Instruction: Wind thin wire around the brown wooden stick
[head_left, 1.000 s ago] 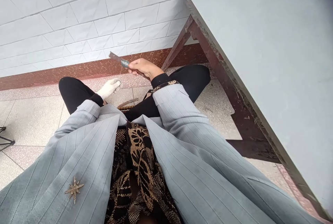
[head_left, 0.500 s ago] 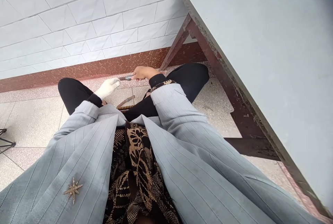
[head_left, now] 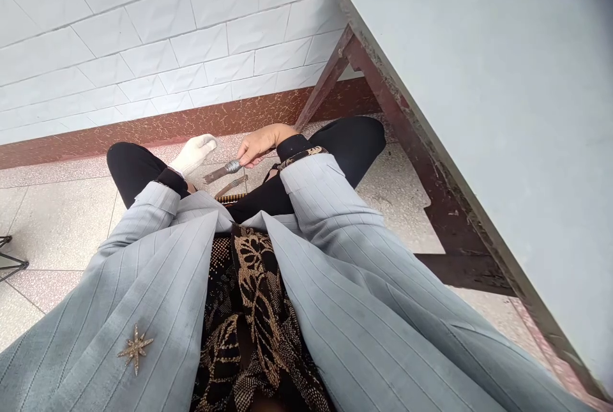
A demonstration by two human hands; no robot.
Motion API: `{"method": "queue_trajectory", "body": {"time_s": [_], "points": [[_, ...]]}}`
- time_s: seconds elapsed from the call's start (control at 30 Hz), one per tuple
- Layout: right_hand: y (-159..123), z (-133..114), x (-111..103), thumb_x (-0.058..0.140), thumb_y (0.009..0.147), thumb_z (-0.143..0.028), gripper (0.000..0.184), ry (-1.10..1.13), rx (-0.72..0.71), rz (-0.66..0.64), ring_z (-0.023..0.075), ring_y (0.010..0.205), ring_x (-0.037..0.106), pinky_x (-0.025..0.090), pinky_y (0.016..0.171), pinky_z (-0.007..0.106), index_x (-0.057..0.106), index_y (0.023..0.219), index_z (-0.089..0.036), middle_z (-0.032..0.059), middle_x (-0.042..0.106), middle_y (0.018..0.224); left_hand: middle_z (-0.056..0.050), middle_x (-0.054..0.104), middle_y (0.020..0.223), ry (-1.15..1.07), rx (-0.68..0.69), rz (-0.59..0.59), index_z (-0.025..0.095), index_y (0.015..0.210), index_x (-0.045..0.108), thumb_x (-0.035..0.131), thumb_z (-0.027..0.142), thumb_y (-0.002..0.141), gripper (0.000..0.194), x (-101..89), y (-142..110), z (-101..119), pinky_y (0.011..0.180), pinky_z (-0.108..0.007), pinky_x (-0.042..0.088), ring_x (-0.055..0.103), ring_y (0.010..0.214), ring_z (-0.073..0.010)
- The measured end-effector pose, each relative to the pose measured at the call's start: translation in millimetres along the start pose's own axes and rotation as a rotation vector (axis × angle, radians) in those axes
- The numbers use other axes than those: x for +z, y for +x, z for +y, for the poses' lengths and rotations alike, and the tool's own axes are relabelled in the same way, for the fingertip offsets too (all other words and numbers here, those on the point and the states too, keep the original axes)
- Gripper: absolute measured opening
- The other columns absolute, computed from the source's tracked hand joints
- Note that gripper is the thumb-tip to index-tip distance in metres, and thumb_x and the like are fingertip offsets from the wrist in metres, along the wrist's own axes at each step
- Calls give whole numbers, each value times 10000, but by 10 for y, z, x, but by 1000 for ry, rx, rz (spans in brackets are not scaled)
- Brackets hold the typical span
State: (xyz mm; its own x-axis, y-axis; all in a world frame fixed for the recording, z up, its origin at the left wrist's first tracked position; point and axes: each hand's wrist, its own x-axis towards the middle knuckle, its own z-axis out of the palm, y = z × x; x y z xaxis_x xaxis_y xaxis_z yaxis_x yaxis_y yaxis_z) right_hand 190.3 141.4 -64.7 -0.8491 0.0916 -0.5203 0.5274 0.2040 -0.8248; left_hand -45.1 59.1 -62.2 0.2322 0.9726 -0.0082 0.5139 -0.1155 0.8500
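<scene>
The stick (head_left: pixel 217 174) has swung, partly wrapped in wire (head_left: pixel 232 166); right hand (head_left: pixel 256 145) grips it, left hand (head_left: pixel 195 151) curls closed beside it, contents unclear.

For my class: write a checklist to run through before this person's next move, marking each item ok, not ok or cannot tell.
1. Brown strip gripped in the right hand: ok.
2. Shiny winding in place around that strip, close to the fingers: ok.
3. Both hands gloved: not ok; the left hand wears a white glove, the right is bare.
4. Thread or anything else held in the left hand: cannot tell.
5. Second strip, nearer the body, free of both hands: ok.
</scene>
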Motion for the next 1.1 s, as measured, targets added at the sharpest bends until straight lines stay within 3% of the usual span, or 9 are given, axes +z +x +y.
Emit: {"method": "queue_trajectory", "body": {"time_s": [0.1,0.2,0.3,0.4,0.57,0.73,0.87,0.97,1.1], "points": [[-86,-57,26,821,810,-636,509,23,-161,138,85,579,497,381,607,246,694,762,-145,-9,621,672,28,517,658,-105,-100,2,183,822,584,595,294,923,151,97,-5,-78,563,-249,363,435,556,-95],[-129,-72,45,745,917,-560,426,105,-286,478,82,567,471,385,578,235,687,807,-152,5,636,674,27,514,645,-226,-172,-86,179,845,598,613,340,973,207,242,-37,-137,534,-230,368,441,530,-86],[-87,-46,33,669,996,-482,368,166,-210,749,87,553,460,391,538,225,679,832,-152,22,637,643,36,488,619,-299,-165,-127,171,838,597,601,388,1008,276,330,-52,-203,509,-207,358,426,517,-77],[-6,-5,-2,666,1010,-466,360,267,-128,873,83,520,458,393,509,220,678,840,-148,21,620,608,42,481,609,-303,-184,-103,170,832,581,598,390,1011,284,326,-50,-263,491,-190,341,410,514,-72],[50,35,-45,742,968,-468,334,425,-57,1034,75,483,465,372,460,213,687,893,-148,14,633,625,48,446,588,-205,-171,-159,169,847,593,538,367,1022,269,276,-61,-300,489,-201,335,386,495,-76],[51,-3,-29,773,949,-310,207,208,181,1037,91,520,498,404,490,230,716,860,-132,48,683,685,40,450,596,-31,-92,-175,168,874,621,517,374,998,261,247,-40,-322,514,-221,331,391,517,-87],[40,-61,-2,694,991,-275,233,-96,362,898,92,558,512,414,540,245,753,842,-107,63,696,720,30,484,618,75,-37,-150,164,876,627,526,373,966,249,214,-19,-336,554,-244,348,425,546,-100],[32,-70,1,672,1001,-303,282,-225,423,757,91,552,494,403,565,258,755,813,-110,45,668,689,25,508,633,143,-25,-108,157,904,641,518,365,956,247,196,-18,-326,590,-258,370,448,568,-110],[35,-52,9,719,966,-279,245,-225,422,624,92,551,490,411,616,276,741,782,-118,29,666,708,17,529,655,191,-5,-79,160,905,645,501,365,953,255,183,-29,-264,613,-269,372,456,598,-121]]}}
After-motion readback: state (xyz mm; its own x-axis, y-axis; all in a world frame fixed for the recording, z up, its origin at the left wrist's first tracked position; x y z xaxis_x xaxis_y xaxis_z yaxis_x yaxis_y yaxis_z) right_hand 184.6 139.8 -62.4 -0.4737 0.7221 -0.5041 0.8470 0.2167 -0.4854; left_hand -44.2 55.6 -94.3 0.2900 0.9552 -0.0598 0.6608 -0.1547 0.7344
